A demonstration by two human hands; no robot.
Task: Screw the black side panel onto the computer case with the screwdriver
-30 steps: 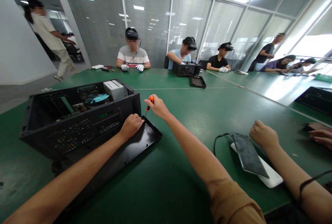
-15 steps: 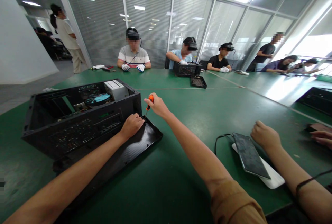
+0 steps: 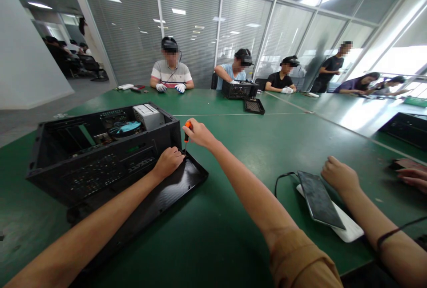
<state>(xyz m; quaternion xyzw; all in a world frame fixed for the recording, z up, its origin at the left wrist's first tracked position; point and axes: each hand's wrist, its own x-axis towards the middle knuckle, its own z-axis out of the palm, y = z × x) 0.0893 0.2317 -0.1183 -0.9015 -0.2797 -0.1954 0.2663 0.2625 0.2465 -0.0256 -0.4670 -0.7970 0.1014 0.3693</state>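
My right hand [image 3: 200, 134] grips an orange-and-black screwdriver [image 3: 187, 133], its shaft pointing down, nearly upright. The screwdriver's tip meets a spot by the fingertips of my left hand [image 3: 169, 162]. Those left fingers are curled closed at the inner edge of a black front panel [image 3: 176, 185]; whatever they pinch is too small or hidden to make out. Beside the panel an open black computer case [image 3: 110, 163] lies on its side, showing a fan with a light-blue part [image 3: 126, 127] and a silver power supply or drive box [image 3: 148, 116].
A phone [image 3: 320, 201] rests on a white power bank [image 3: 350, 232] with a black cable to my right. Another person's closed hand [image 3: 340, 176] is just beyond it. Across the green table [image 3: 253, 136], people sit near another computer case [image 3: 239, 90] and a detached panel [image 3: 254, 105].
The screwdriver has tipped from a slant to nearly upright, and my right hand has shifted slightly left. My left hand stays in place. A standing person at the far left has mostly gone behind the partition.
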